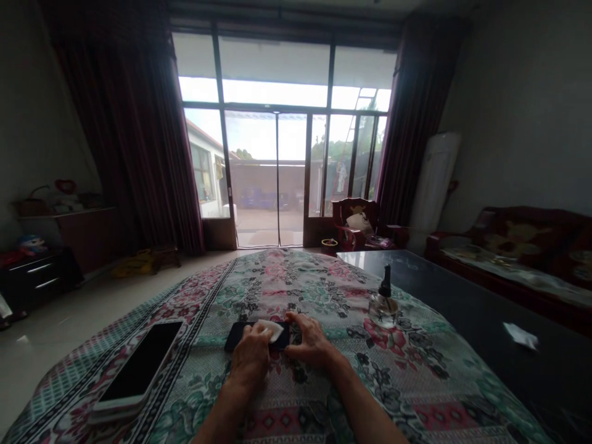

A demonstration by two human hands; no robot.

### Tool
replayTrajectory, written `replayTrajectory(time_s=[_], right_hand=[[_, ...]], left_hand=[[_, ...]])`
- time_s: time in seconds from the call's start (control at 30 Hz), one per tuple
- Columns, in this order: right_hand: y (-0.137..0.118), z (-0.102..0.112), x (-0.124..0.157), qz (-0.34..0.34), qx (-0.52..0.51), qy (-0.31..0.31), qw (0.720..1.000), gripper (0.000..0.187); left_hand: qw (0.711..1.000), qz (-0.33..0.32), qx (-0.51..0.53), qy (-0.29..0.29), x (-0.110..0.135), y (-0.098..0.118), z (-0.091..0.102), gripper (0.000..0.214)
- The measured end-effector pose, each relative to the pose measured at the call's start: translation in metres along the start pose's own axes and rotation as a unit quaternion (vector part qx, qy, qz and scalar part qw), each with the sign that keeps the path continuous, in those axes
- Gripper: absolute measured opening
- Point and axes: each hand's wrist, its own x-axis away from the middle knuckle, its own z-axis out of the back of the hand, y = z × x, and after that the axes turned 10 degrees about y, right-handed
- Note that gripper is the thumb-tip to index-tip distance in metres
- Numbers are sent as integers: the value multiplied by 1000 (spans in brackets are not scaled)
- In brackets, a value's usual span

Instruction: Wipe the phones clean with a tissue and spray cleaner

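Note:
A small black phone (238,336) lies flat on the floral cloth (300,290) in front of me. My left hand (252,357) is closed on a white wipe (272,330) and presses it onto the phone's screen. My right hand (309,342) rests on the phone's right end, with its fingers curled over the edge and holding it in place. A small glass bottle with a black spray top (383,302) stands upright on the cloth, to the right of my right hand.
A larger phone with a white edge (139,370) lies on the cloth at the left. A dark glass table (485,320) at the right carries a crumpled white wipe (522,336). A sofa (518,246) stands beyond it. Glass doors (277,179) face me.

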Motion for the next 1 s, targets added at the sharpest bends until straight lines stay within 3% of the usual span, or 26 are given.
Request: replayTrajectory(time_s=[0.2,0.33,0.47,0.73,0.83,1.0], right_hand=[[-4,4,1,-12,0,-8,1000,75],[-5,4,2,-12,-3,-6,1000,76],[-2,2,1,-9,-6,2,1000,76],[2,-3,-1,7,4,12,1000,76],[3,-4,-2,11,3,17,1000,73],[5,-6,-3,17,8,17,1000,73]], left_hand=[[997,57,-21,38,-8,-43,-6,37],[996,59,-44,52,-8,-53,-8,35],[995,57,-62,44,-5,-35,-3,33],[998,1,-58,-25,1,19,3,29],[998,-19,-46,-35,2,23,1,28],[1000,-15,-13,-22,-2,11,1,25]])
